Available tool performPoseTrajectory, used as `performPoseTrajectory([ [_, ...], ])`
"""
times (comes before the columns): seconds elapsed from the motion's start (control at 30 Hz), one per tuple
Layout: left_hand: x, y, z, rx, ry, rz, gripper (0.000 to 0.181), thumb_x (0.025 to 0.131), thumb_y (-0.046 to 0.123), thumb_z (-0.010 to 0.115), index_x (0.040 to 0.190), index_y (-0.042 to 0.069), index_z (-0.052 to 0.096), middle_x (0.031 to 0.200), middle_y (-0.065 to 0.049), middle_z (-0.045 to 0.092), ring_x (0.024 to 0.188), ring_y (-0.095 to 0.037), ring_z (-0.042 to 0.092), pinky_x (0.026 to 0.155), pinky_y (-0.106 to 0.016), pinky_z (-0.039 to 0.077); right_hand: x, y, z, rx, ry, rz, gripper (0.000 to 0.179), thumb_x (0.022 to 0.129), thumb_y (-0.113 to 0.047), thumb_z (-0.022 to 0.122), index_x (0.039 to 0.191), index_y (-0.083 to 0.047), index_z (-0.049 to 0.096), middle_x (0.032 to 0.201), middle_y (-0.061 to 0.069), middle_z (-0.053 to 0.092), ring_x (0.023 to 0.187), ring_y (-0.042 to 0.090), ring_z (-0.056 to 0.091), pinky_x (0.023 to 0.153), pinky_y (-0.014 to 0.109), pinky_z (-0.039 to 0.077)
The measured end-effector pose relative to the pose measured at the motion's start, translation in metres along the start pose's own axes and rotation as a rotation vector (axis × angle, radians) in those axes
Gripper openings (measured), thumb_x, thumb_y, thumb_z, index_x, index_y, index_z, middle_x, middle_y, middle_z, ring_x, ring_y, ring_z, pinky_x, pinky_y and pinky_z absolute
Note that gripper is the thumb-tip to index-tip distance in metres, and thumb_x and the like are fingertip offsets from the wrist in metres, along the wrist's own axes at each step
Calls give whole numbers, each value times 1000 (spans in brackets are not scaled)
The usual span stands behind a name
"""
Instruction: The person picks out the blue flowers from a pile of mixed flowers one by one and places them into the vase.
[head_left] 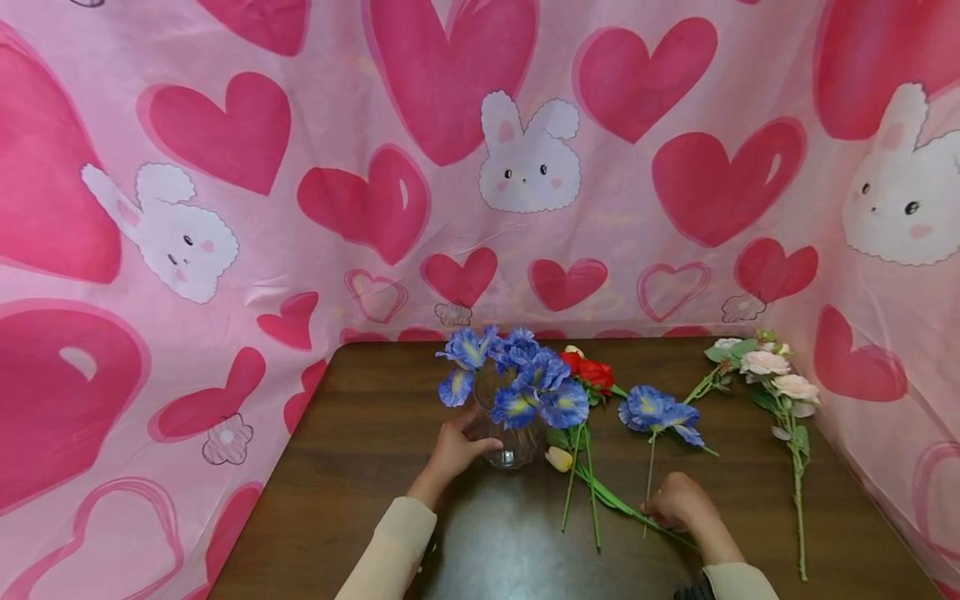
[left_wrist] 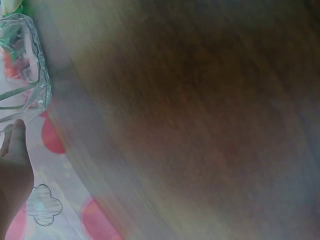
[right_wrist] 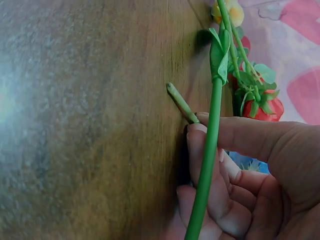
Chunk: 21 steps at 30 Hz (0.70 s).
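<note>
A clear glass vase (head_left: 510, 450) stands near the middle of the table with blue irises (head_left: 467, 348) at its mouth. My left hand (head_left: 459, 446) holds it from the left, thumb across its front. In the left wrist view, the vase (left_wrist: 42, 75) shows green stems through the glass. With thumb and fingertips, my right hand (head_left: 681, 502) pinches the thin stem of a blue iris (head_left: 651, 408), close to its lower end. In the right wrist view, the stem's cut end (right_wrist: 180, 102) sticks out past the fingertips. A thicker green tulip stem (right_wrist: 212, 135) passes across the fingers.
A yellow tulip (head_left: 558, 459) lies right of the vase, beside loose iris stems (head_left: 592, 500). Behind are red flowers (head_left: 592, 372). Pale pink roses (head_left: 765, 363) lie at the right of the brown table (head_left: 360, 433). A heart-patterned cloth (head_left: 420, 225) hangs around the back and sides.
</note>
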<state>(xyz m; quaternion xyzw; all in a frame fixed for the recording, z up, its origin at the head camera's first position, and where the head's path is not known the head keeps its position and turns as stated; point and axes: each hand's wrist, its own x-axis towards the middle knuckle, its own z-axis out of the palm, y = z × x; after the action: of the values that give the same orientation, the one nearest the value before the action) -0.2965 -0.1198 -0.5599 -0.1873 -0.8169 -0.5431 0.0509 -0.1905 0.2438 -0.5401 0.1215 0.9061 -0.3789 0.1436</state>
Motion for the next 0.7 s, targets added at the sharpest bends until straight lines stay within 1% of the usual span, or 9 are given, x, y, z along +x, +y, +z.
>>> performPoseTrajectory([
  [0.1,0,1,0,16,2,-15,76,74,22,85,137,-3,51,132,-22,55,111,-34,60,86,-41,53,0,2,0,26,-7,-3,26,76,-9,77,55,-4,63,51,1,57,48,15,54,46,30,49],
  [0.13,0,1,0,16,2,-19,75,75,23,85,137,-3,52,132,-22,55,111,-33,61,85,-41,54,0,3,0,26,-22,-10,26,77,-9,76,55,-5,62,51,1,57,48,14,54,46,30,48],
  [0.23,0,1,0,15,3,-26,75,75,23,85,136,-3,52,132,-22,55,111,-33,61,84,-41,54,0,4,0,36,-30,-14,26,77,-8,75,55,-6,62,51,1,58,48,14,54,46,29,48],
  [0.33,-1,1,0,12,3,-24,74,75,23,85,136,-3,52,132,-22,56,111,-34,61,84,-41,54,-1,4,1,22,2,-31,26,75,-8,76,53,-7,61,49,0,56,46,14,54,45,28,47],
  [0.37,-1,1,0,18,2,-23,74,75,23,85,137,-3,52,132,-22,56,111,-33,61,84,-41,54,-1,5,3,22,27,-37,27,73,-8,77,52,-6,60,48,-1,55,45,14,54,45,28,47],
  [0.5,-1,1,-1,34,0,-15,75,75,24,85,137,-2,52,133,-20,56,111,-33,61,85,-40,54,-3,4,5,-37,97,-89,28,71,-9,75,48,-8,59,44,-4,52,42,14,50,45,27,42],
  [0.57,0,1,-1,40,-1,-8,75,75,24,85,137,-2,52,133,-20,56,111,-32,61,85,-40,54,-2,4,5,-58,113,-102,28,72,-10,74,48,-9,60,44,-4,51,44,14,49,48,28,39],
  [0.7,0,2,-1,31,-2,0,75,75,23,85,137,-2,52,133,-20,56,112,-32,60,86,-41,53,0,2,3,-73,130,-103,31,80,-13,71,52,-10,60,48,-3,53,48,16,47,52,29,36],
])
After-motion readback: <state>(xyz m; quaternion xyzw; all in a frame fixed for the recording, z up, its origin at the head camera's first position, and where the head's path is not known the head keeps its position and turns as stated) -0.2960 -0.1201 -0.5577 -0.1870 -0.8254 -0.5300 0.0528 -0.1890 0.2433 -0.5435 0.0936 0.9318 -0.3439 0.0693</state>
